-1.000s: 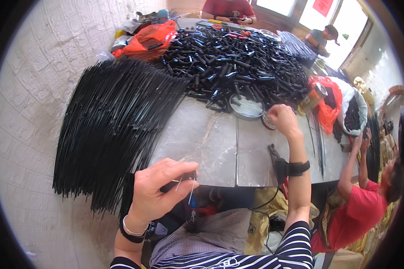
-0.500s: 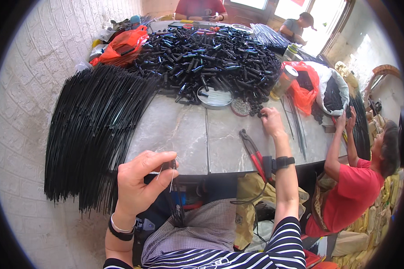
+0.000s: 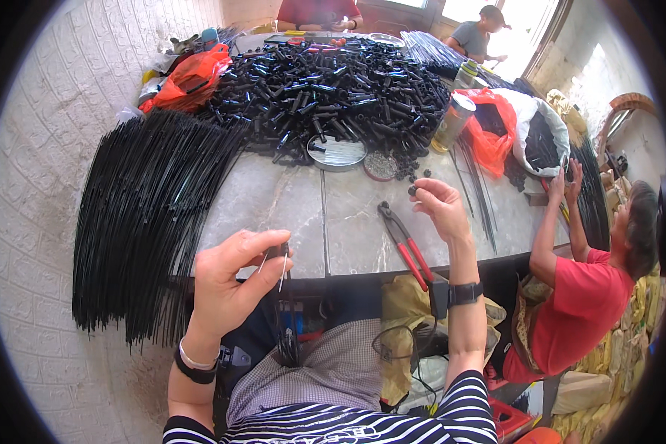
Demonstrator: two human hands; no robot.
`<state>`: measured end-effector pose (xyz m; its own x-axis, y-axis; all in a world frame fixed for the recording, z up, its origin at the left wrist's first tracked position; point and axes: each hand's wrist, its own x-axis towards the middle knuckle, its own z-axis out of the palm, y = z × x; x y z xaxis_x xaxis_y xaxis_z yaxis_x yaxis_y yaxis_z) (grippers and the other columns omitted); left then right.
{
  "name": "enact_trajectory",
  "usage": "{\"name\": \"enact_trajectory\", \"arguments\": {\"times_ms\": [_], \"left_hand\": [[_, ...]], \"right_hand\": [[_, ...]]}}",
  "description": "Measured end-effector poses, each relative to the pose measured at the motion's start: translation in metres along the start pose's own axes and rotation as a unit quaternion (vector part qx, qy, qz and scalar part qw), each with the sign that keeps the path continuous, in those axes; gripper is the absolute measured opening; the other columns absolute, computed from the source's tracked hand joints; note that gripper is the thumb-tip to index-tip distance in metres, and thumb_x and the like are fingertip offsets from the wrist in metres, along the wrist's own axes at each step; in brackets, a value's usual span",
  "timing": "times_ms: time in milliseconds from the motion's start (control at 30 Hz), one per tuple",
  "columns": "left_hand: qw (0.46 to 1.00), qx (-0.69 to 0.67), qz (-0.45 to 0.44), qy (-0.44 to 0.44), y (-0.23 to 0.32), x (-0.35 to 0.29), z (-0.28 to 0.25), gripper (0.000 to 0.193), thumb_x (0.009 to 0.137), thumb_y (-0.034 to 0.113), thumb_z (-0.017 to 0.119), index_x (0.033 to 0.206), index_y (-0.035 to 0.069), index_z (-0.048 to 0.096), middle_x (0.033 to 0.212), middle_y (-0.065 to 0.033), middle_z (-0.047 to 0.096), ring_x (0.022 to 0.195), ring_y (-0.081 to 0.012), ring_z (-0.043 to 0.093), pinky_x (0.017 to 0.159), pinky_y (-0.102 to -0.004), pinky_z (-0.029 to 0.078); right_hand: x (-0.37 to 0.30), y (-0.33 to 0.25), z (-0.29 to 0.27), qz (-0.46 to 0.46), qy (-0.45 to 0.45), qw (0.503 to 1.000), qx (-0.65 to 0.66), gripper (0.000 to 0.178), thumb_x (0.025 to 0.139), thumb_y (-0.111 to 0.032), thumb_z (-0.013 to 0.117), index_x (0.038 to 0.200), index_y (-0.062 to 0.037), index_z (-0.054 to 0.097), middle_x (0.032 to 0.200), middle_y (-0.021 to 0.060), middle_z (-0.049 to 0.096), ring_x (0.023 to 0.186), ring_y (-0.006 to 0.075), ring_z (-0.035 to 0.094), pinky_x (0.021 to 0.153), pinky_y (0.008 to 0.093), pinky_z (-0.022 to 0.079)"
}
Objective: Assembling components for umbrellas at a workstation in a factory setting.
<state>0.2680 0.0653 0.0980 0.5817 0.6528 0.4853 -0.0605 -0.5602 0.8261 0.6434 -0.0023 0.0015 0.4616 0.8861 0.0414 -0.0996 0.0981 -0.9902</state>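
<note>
Thumb and fingers of my left hand [image 3: 233,277] are closed on a short black piece [image 3: 277,250]. Two thin bright wires [image 3: 283,274] stick out of it, and thin black rods [image 3: 285,325] hang below toward my lap. My right hand [image 3: 445,211] pinches a small round black cap [image 3: 412,190] over the table's near part. Just beyond it, several similar black caps [image 3: 412,169] lie beside a small round dish of tiny clear or metallic bits [image 3: 379,166]. Between my hands, cutting pliers with red handles [image 3: 411,255] rest on the tabletop.
A large heap of black tubes [image 3: 325,89] covers the far table. Before it sits a round tin of thin pale sticks [image 3: 338,164]. Black rods [image 3: 155,222] overhang the left edge. A jar [image 3: 453,122], red bag [image 3: 490,140] and white sack [image 3: 536,152] stand right, near a co-worker in red [image 3: 581,318].
My right hand has lifted off the tabletop by the loose caps with a black cap pinched in its fingers. My left hand keeps its grip. The whole view has shifted slightly.
</note>
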Motion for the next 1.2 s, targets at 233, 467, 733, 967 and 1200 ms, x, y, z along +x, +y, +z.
{"name": "enact_trajectory", "arguments": {"times_ms": [233,467,733,967,1200], "left_hand": [[1.000,0.001,-0.004,-0.012,0.004,0.006,0.009,0.031,0.080,0.001,0.071,0.111,0.002,0.068,0.083,-0.0087,0.070,0.074,-0.0133,0.066,0.066,-0.0237,0.055],[0.999,0.015,0.033,-0.025,0.004,0.001,-0.002,0.029,0.084,-0.003,0.068,0.112,-0.004,0.066,0.089,-0.0108,0.069,0.078,-0.0113,0.066,0.064,-0.0183,0.049],[0.999,-0.007,0.037,-0.019,0.001,-0.005,-0.014,0.029,0.084,-0.001,0.069,0.113,-0.004,0.065,0.090,-0.0118,0.069,0.080,-0.0133,0.067,0.071,-0.0215,0.053],[0.999,0.002,0.044,-0.018,0.005,-0.009,-0.019,0.030,0.083,0.000,0.070,0.113,-0.004,0.066,0.090,-0.0123,0.070,0.081,-0.0145,0.067,0.071,-0.0221,0.054],[0.999,0.004,0.045,-0.002,0.004,-0.010,-0.016,0.030,0.081,0.002,0.072,0.111,0.000,0.067,0.087,-0.0108,0.070,0.076,-0.0139,0.067,0.068,-0.0228,0.053]], "right_hand": [[-0.027,0.000,0.066,-0.152,-0.054,0.952,-0.261,0.020,0.084,0.000,0.066,0.103,0.0026,0.066,0.095,0.0066,0.067,0.084,0.0113,0.065,0.069,0.0252,0.054],[-0.041,0.030,0.102,-0.152,-0.072,0.968,-0.184,0.017,0.083,0.003,0.064,0.100,0.0010,0.064,0.100,0.0089,0.065,0.086,0.0169,0.067,0.070,0.0268,0.053],[-0.045,0.040,0.093,-0.278,-0.082,0.853,-0.434,0.012,0.081,0.003,0.062,0.092,0.0014,0.064,0.101,0.0125,0.064,0.090,0.0294,0.065,0.079,0.0339,0.052],[-0.043,0.029,0.078,-0.183,-0.047,0.898,-0.397,0.016,0.082,0.003,0.060,0.096,0.0007,0.067,0.102,0.0126,0.066,0.091,0.0300,0.065,0.080,0.0335,0.052],[-0.039,0.025,0.088,-0.239,-0.111,0.830,-0.491,0.032,0.085,0.002,0.056,0.115,-0.0075,0.064,0.116,0.0130,0.060,0.097,0.0329,0.062,0.083,0.0381,0.051]]}}
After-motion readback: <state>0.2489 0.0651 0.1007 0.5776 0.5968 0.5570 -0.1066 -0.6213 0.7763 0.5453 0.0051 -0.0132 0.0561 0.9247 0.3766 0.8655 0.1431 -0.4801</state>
